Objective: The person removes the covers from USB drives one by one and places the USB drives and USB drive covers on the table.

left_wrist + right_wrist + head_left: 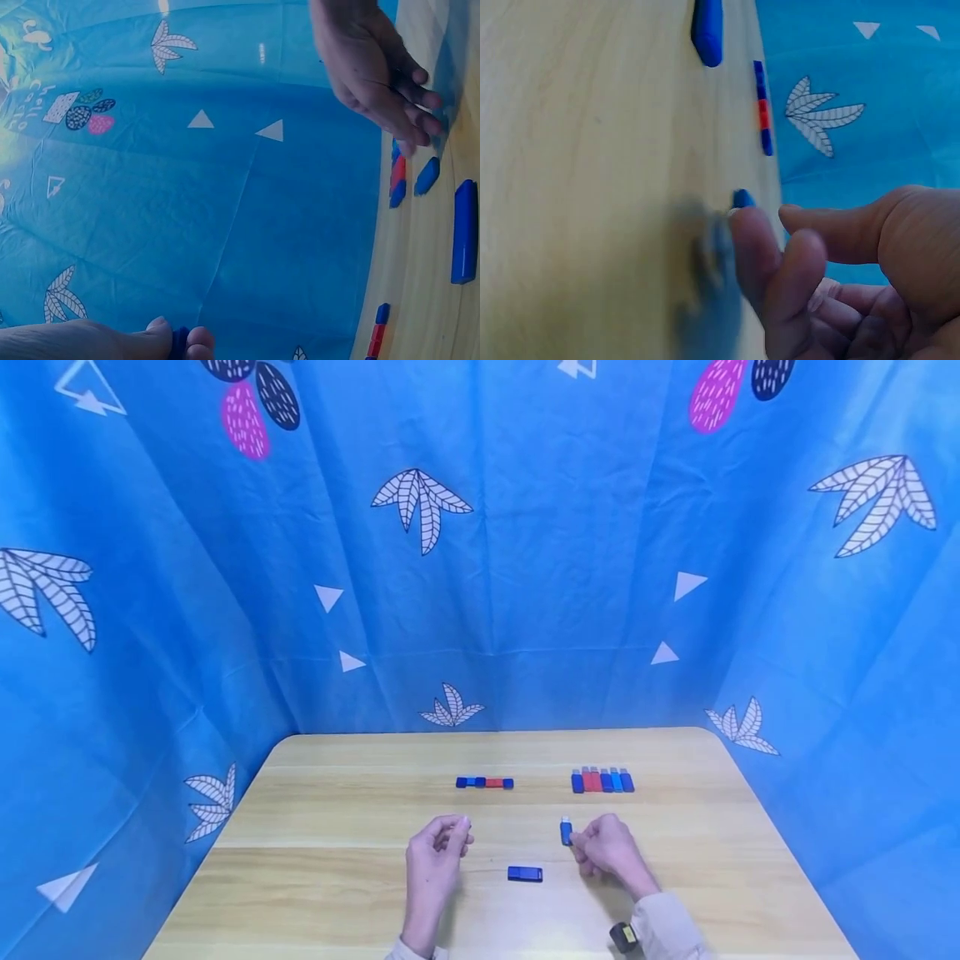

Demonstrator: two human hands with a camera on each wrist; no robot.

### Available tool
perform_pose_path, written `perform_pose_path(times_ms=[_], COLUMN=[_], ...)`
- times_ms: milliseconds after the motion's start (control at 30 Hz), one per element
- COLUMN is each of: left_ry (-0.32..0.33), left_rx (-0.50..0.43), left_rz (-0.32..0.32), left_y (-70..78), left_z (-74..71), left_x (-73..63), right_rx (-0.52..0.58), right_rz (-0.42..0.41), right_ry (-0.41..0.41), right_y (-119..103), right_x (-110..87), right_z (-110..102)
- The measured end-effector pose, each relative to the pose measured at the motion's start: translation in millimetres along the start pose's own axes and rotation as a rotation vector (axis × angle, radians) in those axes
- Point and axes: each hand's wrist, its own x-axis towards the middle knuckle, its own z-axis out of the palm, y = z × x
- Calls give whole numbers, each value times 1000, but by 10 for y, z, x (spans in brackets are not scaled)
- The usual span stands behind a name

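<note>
My left hand (pixel 435 860) is raised above the table, left of centre. Between its thumb and fingers it pinches a small dark blue cap (pixel 180 343), mostly covered by the fingertips. A blue USB stick (pixel 566 832) lies uncapped, its metal plug pointing to the back. Beside it is my right hand (pixel 611 847), with the thumb and forefinger apart and nothing between them in the right wrist view; the other fingers are loosely bent. Lying sideways between the hands, nearer the front, is a larger dark blue USB stick (pixel 525 874).
Farther back, several blue and red caps (pixel 493 783) form a line. To their right, several uncapped USB sticks (pixel 606 781) in red and blue lie side by side, plugs pointing back. A patterned blue curtain (pixel 487 610) surrounds the wooden table (pixel 315 827) behind and at the sides.
</note>
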Motion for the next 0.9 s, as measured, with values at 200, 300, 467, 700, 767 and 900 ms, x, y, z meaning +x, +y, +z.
perform_pose_path(times_ms=[200, 300, 467, 700, 767, 900], left_ry=[-3, -6, -23, -54, -59, -62], left_rx=[56, 76, 82, 57, 59, 59], left_rz=[23, 26, 21, 9, 8, 1], left_y=[-32, -58, -73, -67, -69, -82], left_z=[24, 28, 22, 10, 9, 1], left_x=[-13, -6, -7, -24, -27, -26], right_rx=[-145, -242, -357, -366, -368, -376], right_rz=[-54, -107, -203, -250, -238, -229], right_ry=[-5, -41, -67, -95, -95, -90], right_y=[-108, -142, -161, -122, -108, -88], right_x=[-239, -352, -423, -410, -402, -383], right_z=[-9, 29, 122, 201, 207, 212])
